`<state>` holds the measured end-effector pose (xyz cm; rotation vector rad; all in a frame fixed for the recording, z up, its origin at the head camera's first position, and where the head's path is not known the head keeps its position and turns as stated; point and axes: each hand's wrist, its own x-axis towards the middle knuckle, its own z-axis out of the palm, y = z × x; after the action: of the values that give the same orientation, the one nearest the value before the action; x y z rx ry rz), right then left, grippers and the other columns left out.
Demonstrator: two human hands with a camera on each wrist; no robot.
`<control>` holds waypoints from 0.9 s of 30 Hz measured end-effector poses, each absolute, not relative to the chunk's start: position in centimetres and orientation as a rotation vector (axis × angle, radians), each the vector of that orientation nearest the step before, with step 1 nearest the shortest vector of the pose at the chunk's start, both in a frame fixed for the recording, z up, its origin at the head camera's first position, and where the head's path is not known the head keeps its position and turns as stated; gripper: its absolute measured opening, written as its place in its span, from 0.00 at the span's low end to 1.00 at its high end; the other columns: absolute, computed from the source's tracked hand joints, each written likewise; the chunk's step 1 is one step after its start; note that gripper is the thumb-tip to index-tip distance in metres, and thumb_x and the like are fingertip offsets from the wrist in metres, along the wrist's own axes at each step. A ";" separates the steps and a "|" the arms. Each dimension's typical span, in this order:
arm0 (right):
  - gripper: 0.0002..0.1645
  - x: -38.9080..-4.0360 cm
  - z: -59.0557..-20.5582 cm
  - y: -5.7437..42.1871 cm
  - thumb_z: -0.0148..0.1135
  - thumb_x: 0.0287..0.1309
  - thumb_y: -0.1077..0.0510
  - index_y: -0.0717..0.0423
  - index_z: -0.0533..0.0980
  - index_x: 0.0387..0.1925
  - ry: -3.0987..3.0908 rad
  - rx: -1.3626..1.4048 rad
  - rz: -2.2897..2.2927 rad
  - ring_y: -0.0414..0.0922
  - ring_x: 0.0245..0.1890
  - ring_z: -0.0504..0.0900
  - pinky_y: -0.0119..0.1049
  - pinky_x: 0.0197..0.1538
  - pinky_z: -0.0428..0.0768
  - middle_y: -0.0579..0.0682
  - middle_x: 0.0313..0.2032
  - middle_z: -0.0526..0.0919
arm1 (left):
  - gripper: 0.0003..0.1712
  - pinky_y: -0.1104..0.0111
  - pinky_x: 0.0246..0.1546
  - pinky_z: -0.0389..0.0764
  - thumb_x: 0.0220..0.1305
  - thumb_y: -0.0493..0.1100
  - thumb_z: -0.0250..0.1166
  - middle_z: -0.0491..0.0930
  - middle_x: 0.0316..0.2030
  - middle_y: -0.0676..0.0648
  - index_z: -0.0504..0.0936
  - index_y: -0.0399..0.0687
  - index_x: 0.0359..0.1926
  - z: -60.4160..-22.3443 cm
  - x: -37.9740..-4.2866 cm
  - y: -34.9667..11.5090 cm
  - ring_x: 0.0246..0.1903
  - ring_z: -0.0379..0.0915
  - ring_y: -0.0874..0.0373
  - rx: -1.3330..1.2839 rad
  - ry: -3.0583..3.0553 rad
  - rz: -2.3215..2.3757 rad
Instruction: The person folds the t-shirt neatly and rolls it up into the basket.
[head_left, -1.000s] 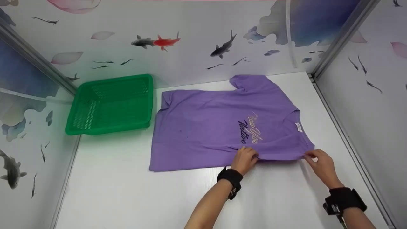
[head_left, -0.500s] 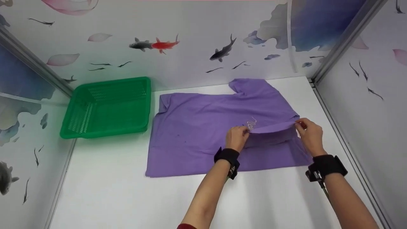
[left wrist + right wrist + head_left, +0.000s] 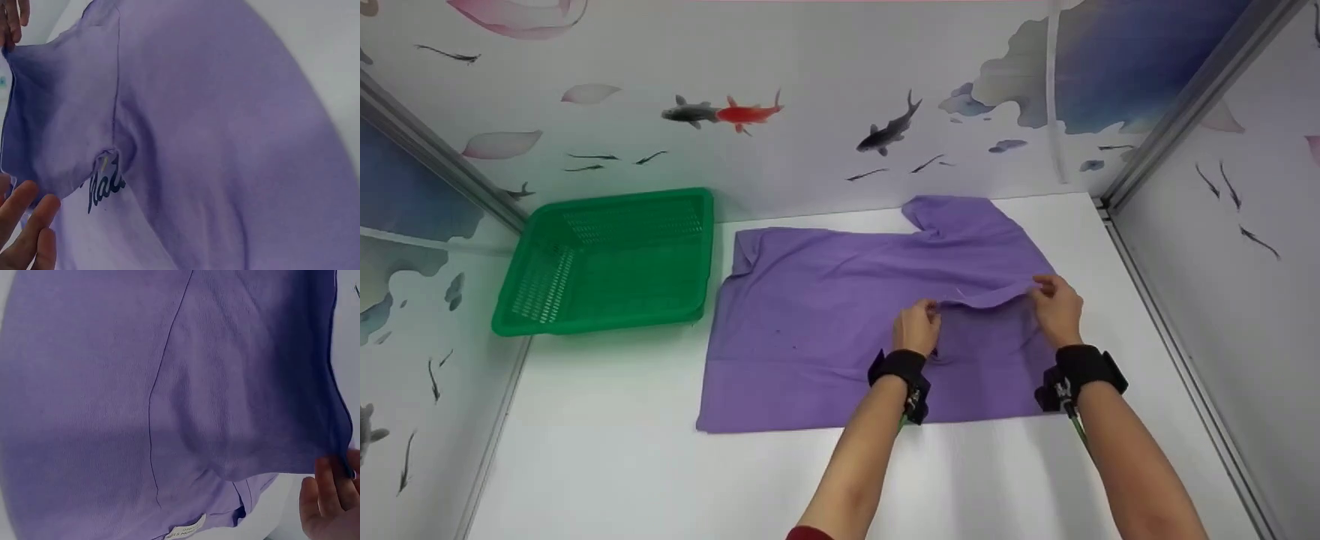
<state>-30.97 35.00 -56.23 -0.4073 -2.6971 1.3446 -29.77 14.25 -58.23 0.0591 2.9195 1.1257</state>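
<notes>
A purple T-shirt (image 3: 802, 322) lies on the white table, its neck end to the right and a far sleeve (image 3: 956, 214) sticking out at the back. My left hand (image 3: 916, 328) pinches one end of a raised flap near the shirt's middle. The flap's other end is pinched by my right hand (image 3: 1057, 311), and its edge sags slightly between them. In the left wrist view a seam runs beside the flap (image 3: 62, 107), and part of the dark printed lettering (image 3: 106, 190) shows below it. A white neck label (image 3: 187, 527) appears in the right wrist view.
A green plastic basket (image 3: 701, 262) with slotted sides stands left of the shirt at the back. Printed panels (image 3: 810, 45) with fish wall in the table (image 3: 607, 435) at the back and both sides. Bare white tabletop lies in front of the shirt.
Both hands have lifted the shirt's near part and carried it away from the near edge over the body, covering most of the lettering. Lately the right hand has shifted left.
</notes>
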 end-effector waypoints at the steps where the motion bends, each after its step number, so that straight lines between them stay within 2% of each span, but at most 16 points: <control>1: 0.25 -30.9 -56.3 34.9 0.49 0.60 0.65 0.69 0.63 0.58 -2.722 -0.386 1.423 0.57 0.52 0.71 0.43 0.54 0.67 0.68 0.52 0.71 | 0.16 0.72 0.29 0.75 0.57 0.39 0.62 0.83 0.34 0.46 0.79 0.45 0.48 -58.4 -29.6 14.1 0.26 0.77 0.59 0.078 2.880 1.137; 4: 0.33 -30.6 -56.5 34.8 0.46 0.61 0.66 0.68 0.49 0.65 -2.788 -0.277 1.614 0.61 0.60 0.60 0.48 0.60 0.62 0.69 0.61 0.60 | 0.25 0.69 0.31 0.75 0.57 0.37 0.61 0.80 0.42 0.42 0.72 0.45 0.57 -58.9 -29.1 13.6 0.27 0.75 0.56 0.159 2.805 1.120; 5: 0.34 -30.4 -56.5 34.8 0.46 0.62 0.66 0.68 0.47 0.66 -2.813 -0.245 1.632 0.62 0.61 0.58 0.49 0.60 0.61 0.69 0.62 0.57 | 0.26 0.68 0.32 0.75 0.57 0.37 0.61 0.79 0.44 0.42 0.71 0.44 0.58 -59.0 -29.0 13.4 0.26 0.74 0.55 0.185 2.798 1.110; 6: 0.34 -30.2 -56.6 34.8 0.46 0.62 0.66 0.67 0.47 0.66 -2.840 -0.224 1.622 0.63 0.61 0.58 0.50 0.60 0.61 0.69 0.62 0.57 | 0.26 0.68 0.34 0.75 0.57 0.37 0.61 0.78 0.47 0.42 0.71 0.44 0.58 -59.2 -28.9 13.1 0.29 0.75 0.55 0.202 2.802 1.094; 8: 0.33 -29.8 -57.0 34.9 0.46 0.61 0.66 0.68 0.49 0.65 -2.884 -0.189 1.559 0.64 0.60 0.59 0.52 0.59 0.62 0.70 0.62 0.57 | 0.25 0.68 0.36 0.75 0.57 0.36 0.61 0.76 0.50 0.43 0.72 0.44 0.57 -59.5 -28.8 12.5 0.31 0.75 0.55 0.223 2.812 1.069; 9: 0.32 -29.6 -57.2 34.9 0.47 0.61 0.66 0.69 0.50 0.65 -2.902 -0.181 1.521 0.64 0.60 0.60 0.52 0.58 0.62 0.70 0.61 0.58 | 0.24 0.68 0.39 0.75 0.57 0.36 0.60 0.75 0.52 0.44 0.72 0.44 0.57 -59.6 -28.8 12.1 0.35 0.76 0.55 0.235 2.828 1.056; 15: 0.29 -27.7 -58.5 35.5 0.51 0.56 0.68 0.74 0.59 0.59 -2.963 -0.138 1.287 0.67 0.54 0.65 0.54 0.55 0.65 0.74 0.55 0.64 | 0.20 0.63 0.47 0.73 0.55 0.37 0.61 0.76 0.50 0.44 0.77 0.45 0.52 -60.6 -28.3 7.6 0.48 0.73 0.51 0.253 2.950 0.949; 18: 0.26 -26.4 -59.0 35.9 0.53 0.54 0.68 0.75 0.63 0.55 -2.972 -0.120 1.152 0.67 0.51 0.67 0.55 0.54 0.64 0.75 0.51 0.68 | 0.18 0.58 0.48 0.71 0.55 0.38 0.62 0.76 0.49 0.45 0.78 0.46 0.49 -61.0 -27.8 3.9 0.49 0.72 0.48 0.176 3.010 0.899; 21: 0.24 -24.6 -59.4 36.4 0.55 0.53 0.65 0.71 0.67 0.53 -2.983 -0.149 0.961 0.69 0.48 0.68 0.60 0.48 0.66 0.74 0.48 0.70 | 0.16 0.54 0.47 0.69 0.54 0.38 0.63 0.77 0.47 0.45 0.80 0.47 0.46 -61.2 -27.0 -0.3 0.48 0.71 0.46 0.068 3.061 0.891; 24: 0.22 -22.8 -59.9 37.0 0.55 0.54 0.63 0.68 0.69 0.51 -2.985 -0.271 0.817 0.71 0.46 0.67 0.65 0.42 0.65 0.73 0.48 0.70 | 0.14 0.52 0.46 0.68 0.54 0.38 0.63 0.77 0.45 0.44 0.81 0.47 0.44 -61.6 -25.7 -4.7 0.47 0.70 0.46 -0.068 3.109 0.902; 27: 0.20 -21.0 -60.6 37.4 0.52 0.55 0.62 0.67 0.70 0.49 -2.959 -0.458 0.770 0.71 0.47 0.65 0.67 0.42 0.62 0.73 0.49 0.68 | 0.12 0.51 0.43 0.68 0.54 0.39 0.64 0.77 0.43 0.43 0.81 0.45 0.41 -62.1 -23.8 -9.0 0.46 0.69 0.45 -0.250 3.160 0.868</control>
<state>-21.04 37.36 -60.62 -0.4580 -2.9593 0.7698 -23.78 -9.01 -62.14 -0.2500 3.1595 0.8675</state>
